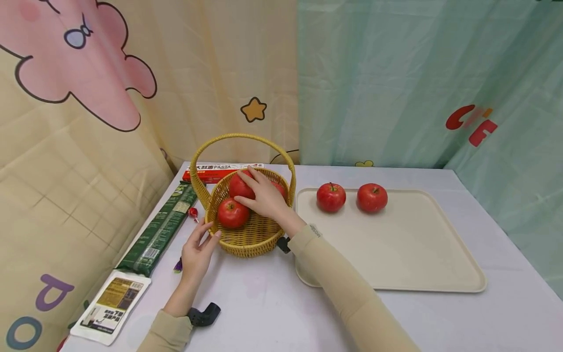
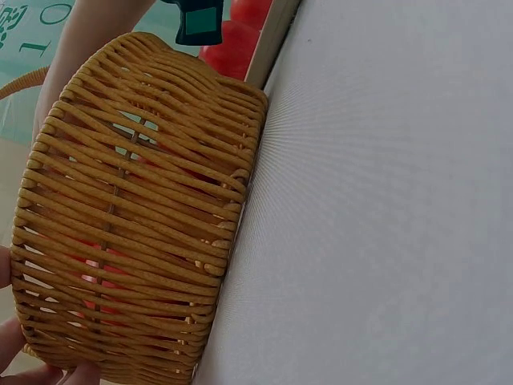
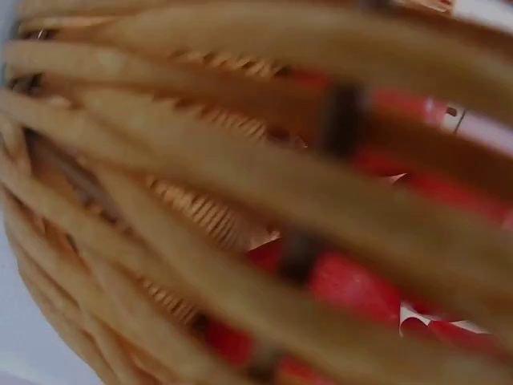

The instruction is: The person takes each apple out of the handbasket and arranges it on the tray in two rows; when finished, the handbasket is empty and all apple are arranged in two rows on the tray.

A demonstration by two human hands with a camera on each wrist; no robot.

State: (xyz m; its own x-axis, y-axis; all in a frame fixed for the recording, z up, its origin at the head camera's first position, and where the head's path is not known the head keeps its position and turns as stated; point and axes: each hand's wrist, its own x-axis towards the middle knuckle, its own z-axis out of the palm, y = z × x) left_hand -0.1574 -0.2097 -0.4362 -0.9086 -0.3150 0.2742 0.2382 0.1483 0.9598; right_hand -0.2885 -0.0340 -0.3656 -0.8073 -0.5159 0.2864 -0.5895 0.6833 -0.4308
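Note:
A yellow woven basket (image 1: 249, 250) with a tall arched handle stands on the table, several red apples inside. My right hand (image 1: 269, 196) reaches over its rim and grips the rear apple (image 1: 238, 187), thumb over the front apple (image 1: 233, 213). Part of another apple (image 1: 279, 189) shows to the right of this hand. My left hand (image 1: 196, 252) holds the basket's front-left rim; its fingers (image 2: 10, 341) show at that rim in the left wrist view. Basket weave (image 3: 184, 152) fills the right wrist view, with red apple (image 3: 345, 281) seen through gaps; that hand is out of sight there.
Two apples (image 1: 331, 197) (image 1: 372, 198) sit on a beige tray (image 1: 396, 254) at right. To the left lie a green packet (image 1: 160, 230), a white pouch (image 1: 111, 307) and a red lollipop (image 1: 192, 212). Behind the basket is a red-and-white pasta box (image 1: 206, 173).

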